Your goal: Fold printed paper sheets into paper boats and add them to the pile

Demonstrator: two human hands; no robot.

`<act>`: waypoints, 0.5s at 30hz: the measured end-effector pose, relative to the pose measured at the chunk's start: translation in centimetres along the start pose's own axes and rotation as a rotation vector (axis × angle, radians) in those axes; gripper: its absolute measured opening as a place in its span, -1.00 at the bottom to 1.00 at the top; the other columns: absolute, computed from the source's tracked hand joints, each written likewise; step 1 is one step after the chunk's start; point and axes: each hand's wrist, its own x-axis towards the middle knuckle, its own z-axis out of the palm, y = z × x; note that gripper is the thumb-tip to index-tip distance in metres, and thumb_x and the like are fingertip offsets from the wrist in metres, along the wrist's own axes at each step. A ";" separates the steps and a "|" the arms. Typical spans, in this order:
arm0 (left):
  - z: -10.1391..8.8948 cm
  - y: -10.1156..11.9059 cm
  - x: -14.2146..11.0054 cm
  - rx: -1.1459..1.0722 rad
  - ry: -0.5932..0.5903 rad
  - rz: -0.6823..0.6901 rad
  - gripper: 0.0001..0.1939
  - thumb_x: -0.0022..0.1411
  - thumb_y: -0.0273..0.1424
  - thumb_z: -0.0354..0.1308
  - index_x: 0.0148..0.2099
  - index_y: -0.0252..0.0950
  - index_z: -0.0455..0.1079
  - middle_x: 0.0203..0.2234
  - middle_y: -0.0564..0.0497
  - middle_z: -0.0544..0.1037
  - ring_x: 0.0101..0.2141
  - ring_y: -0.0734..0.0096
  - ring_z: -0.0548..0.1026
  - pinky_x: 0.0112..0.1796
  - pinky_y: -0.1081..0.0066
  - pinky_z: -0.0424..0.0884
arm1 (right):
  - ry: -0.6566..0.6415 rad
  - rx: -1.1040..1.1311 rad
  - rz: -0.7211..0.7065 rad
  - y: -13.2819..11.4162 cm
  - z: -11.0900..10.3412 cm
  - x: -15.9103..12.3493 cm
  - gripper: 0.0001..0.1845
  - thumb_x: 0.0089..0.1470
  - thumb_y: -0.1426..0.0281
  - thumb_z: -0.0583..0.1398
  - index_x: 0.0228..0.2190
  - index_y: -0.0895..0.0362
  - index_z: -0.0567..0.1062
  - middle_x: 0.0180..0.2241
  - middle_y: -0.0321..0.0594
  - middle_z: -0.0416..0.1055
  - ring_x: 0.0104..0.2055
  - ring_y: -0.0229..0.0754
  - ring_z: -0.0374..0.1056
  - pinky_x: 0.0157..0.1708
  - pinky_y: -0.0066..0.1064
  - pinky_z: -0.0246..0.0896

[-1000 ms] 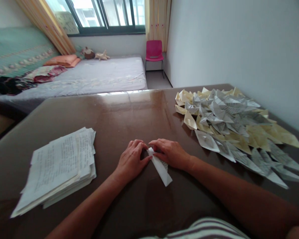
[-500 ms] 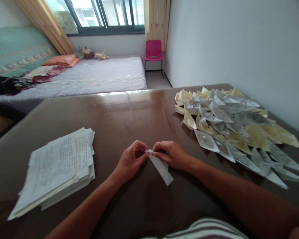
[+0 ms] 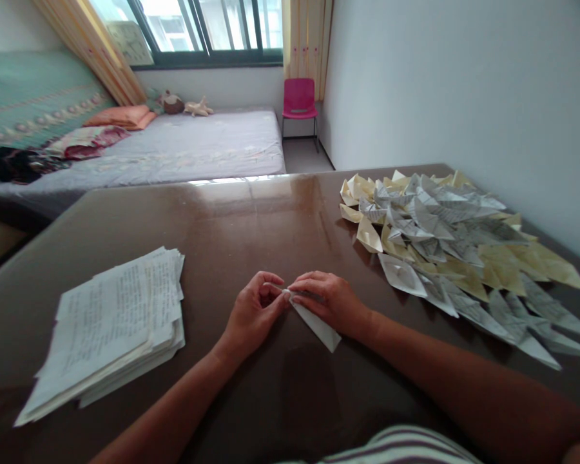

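Apparently narrow, white folded paper (image 3: pixel 319 328), its tip pinched by left hand (image 3: pixel 257 308).

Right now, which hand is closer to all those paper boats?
Right. The right hand is on the folded paper, left of the paper boats; the left hand pinches the paper's tip, farther left.

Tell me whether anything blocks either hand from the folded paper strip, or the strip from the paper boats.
Nothing visible blocks either: the left hand and right hand both hold the folded paper strip near its far end. Between it and the paper boats stands the right hand itself.
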 end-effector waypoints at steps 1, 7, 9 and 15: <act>0.0 0.0 -0.1 0.035 0.011 0.019 -0.72 0.16 -0.28 0.22 -0.16 -0.29 0.26 -0.51 0.11 0.50 -0.48 0.52 0.43 -0.45 0.54 0.31 | -0.016 0.045 0.033 0.0 -0.1 0.1 -0.78 0.17 0.25 0.16 -0.20 0.04 0.55 -0.19 -0.24 0.52 -0.15 -0.20 0.40 -0.14 -0.40 0.21; 0.1 -0.4 -0.5 0.266 0.059 0.121 -0.78 0.19 -0.28 0.19 -0.14 -0.26 0.36 -0.38 0.04 0.55 -0.38 0.46 0.50 -0.36 0.49 0.37 | -0.070 0.236 0.176 -0.4 -0.6 0.3 -0.83 0.12 0.29 0.21 -0.36 0.13 0.55 -0.42 -0.30 0.51 -0.38 -0.28 0.37 -0.37 -0.50 0.18; 0.1 -0.3 -0.5 0.351 0.050 0.167 -0.83 0.22 -0.28 0.16 -0.18 -0.24 0.42 -0.38 0.05 0.54 -0.38 0.47 0.48 -0.36 0.50 0.36 | -0.065 0.235 0.178 -0.4 -0.7 0.4 -0.84 0.11 0.32 0.20 -0.38 0.14 0.55 -0.43 -0.29 0.50 -0.38 -0.28 0.36 -0.38 -0.50 0.16; 0.0 0.6 -0.6 0.533 0.057 0.213 -0.83 0.25 -0.29 0.10 -0.32 -0.25 0.44 -0.43 0.06 0.51 -0.40 0.46 0.43 -0.40 0.50 0.30 | -0.089 0.201 0.179 -0.5 -0.6 0.3 -0.80 0.14 0.29 0.18 -0.34 0.12 0.57 -0.39 -0.26 0.52 -0.35 -0.26 0.37 -0.36 -0.48 0.16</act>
